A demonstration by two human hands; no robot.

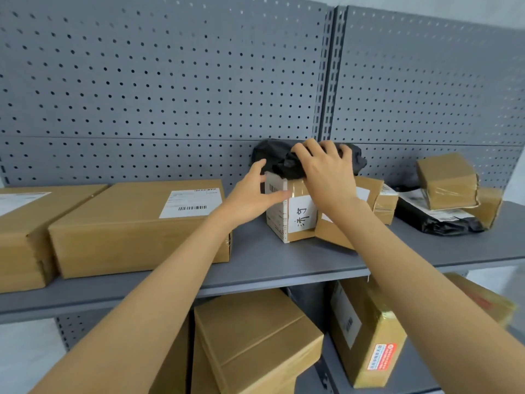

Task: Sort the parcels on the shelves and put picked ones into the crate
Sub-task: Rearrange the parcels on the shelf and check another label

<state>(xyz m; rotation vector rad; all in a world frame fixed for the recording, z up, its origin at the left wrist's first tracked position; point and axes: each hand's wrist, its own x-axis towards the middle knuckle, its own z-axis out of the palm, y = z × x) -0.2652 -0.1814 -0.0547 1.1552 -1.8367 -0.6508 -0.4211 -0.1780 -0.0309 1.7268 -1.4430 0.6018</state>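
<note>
Your right hand [326,169] grips the black bag [284,163] atop the small box [292,214], left hand [252,191] steadying it; yank, and the box may tip.

the shelf [284,268] is matt grey metal. the boxes [136,231] are plain cardboard, some under glossy tape. the black bag [272,155] is crinkled plastic.

A bare strip of upper shelf [255,260] lies open between the large labelled box [136,228] on the left and the small upright box [292,217], wide enough for a forearm to pass to the pegboard back panel [170,81]. To the right, access is blocked by a leaning box [366,194], a black mailer bag [437,220] and a tilted taped box [446,180] stacked on it. Below, the lower shelf is crowded with boxes [255,336], leaving only narrow dark gaps.
</note>
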